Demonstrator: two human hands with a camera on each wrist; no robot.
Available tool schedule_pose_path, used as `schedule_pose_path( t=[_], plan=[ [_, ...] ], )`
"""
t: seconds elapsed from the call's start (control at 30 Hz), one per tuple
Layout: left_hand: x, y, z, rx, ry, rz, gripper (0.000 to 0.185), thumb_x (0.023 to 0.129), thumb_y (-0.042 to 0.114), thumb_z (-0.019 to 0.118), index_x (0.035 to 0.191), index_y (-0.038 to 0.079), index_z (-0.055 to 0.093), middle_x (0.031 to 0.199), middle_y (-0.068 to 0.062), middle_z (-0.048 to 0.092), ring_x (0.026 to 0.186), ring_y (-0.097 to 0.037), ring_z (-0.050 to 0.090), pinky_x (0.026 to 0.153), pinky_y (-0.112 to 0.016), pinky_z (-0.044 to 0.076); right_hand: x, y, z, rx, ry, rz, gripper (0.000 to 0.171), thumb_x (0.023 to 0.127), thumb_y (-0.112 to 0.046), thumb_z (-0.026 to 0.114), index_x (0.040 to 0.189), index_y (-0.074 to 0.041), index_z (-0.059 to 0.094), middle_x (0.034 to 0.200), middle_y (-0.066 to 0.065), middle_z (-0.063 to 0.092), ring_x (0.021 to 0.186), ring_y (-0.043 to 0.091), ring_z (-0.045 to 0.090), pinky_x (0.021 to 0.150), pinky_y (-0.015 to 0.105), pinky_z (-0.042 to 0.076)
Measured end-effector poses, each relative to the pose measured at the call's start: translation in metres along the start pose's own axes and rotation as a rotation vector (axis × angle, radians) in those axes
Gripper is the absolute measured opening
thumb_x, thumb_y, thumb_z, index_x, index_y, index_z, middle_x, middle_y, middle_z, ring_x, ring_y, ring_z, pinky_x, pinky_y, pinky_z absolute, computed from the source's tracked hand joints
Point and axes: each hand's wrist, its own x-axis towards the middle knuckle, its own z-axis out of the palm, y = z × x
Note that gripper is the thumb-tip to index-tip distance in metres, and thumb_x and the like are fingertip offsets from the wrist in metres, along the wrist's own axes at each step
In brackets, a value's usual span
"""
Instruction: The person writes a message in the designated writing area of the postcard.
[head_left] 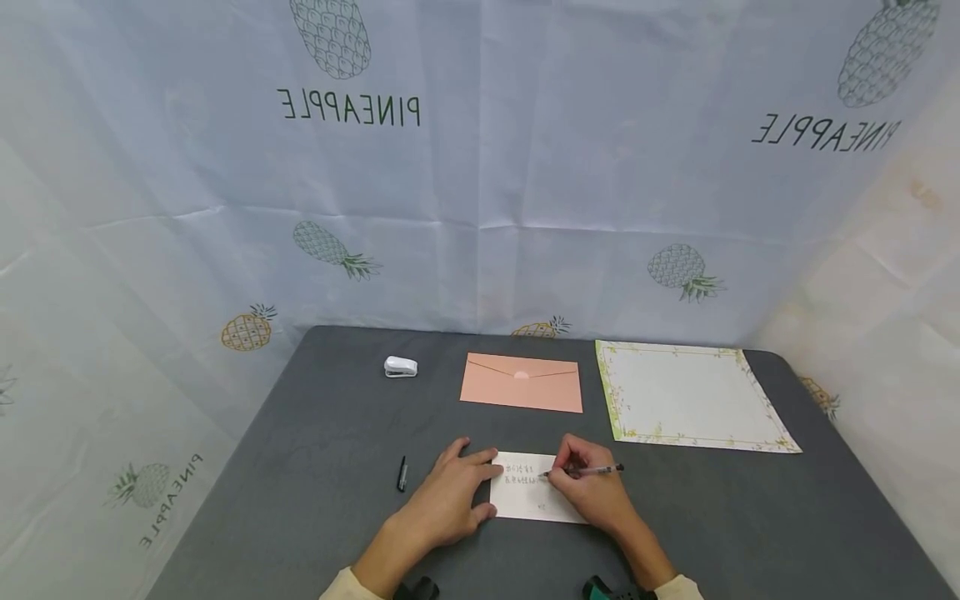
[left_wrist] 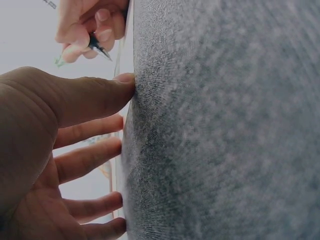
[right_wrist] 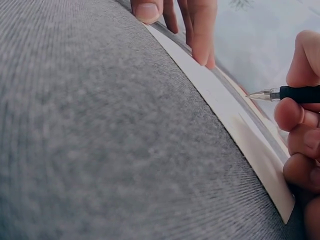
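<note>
A white card (head_left: 525, 507) with handwritten lines lies near the front of the dark table. My left hand (head_left: 450, 493) rests on its left edge, thumb and fingers spread and fairly straight. In my right hand (head_left: 596, 492) is a black-gripped pen (head_left: 604, 470), pinched between thumb and fingers. The pen's metal tip (right_wrist: 260, 95) shows uncovered in the right wrist view; in the head view it is over the written lines. Whether the tip touches the card I cannot tell. Left of the left hand lies a small dark pen cap (head_left: 402, 475).
Behind the card lies a pink envelope (head_left: 517, 395), flap side up. At the back right is a large white sheet (head_left: 682, 392) with a floral border. A small white stapler (head_left: 401, 367) stands at the back left. Pineapple-print cloth (head_left: 517, 167) hangs around the grey table (head_left: 315, 450).
</note>
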Motion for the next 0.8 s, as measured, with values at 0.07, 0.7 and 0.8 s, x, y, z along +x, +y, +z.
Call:
schedule_pose_path(
  t=[0.07,0.7,0.8],
  plan=[
    [0.001,0.000,0.000,0.005,-0.003,-0.003,0.051,0.087,0.025,0.093,0.135,0.016,0.079,0.153,-0.004,0.068,0.151,-0.047,0.051,0.127,-0.062,0.041,0.000,-0.001,-0.001,0.008,-0.006,0.021,0.037,0.082,0.011,0.072,0.076,-0.024,0.061,0.070,-0.009,0.060,0.061,0.003,0.050,0.054,0.018,0.040],
    [-0.001,-0.004,0.002,0.003,-0.006,-0.003,0.052,0.087,0.029,0.094,0.136,0.019,0.079,0.152,-0.002,0.069,0.150,-0.045,0.052,0.125,-0.062,0.045,0.003,-0.005,-0.017,0.093,-0.098,0.201,0.019,0.093,0.004,0.069,0.083,-0.012,0.065,0.074,0.002,0.068,0.065,0.012,0.063,0.056,0.021,0.047],
    [-0.002,-0.006,0.001,-0.019,0.016,0.012,0.055,0.086,0.028,0.095,0.137,0.018,0.078,0.152,-0.003,0.069,0.149,-0.047,0.053,0.123,-0.062,0.046,0.003,-0.004,-0.020,0.144,-0.088,0.205,0.018,0.093,0.006,0.067,0.085,-0.009,0.065,0.074,0.005,0.069,0.065,0.012,0.063,0.055,0.021,0.047]
  ],
)
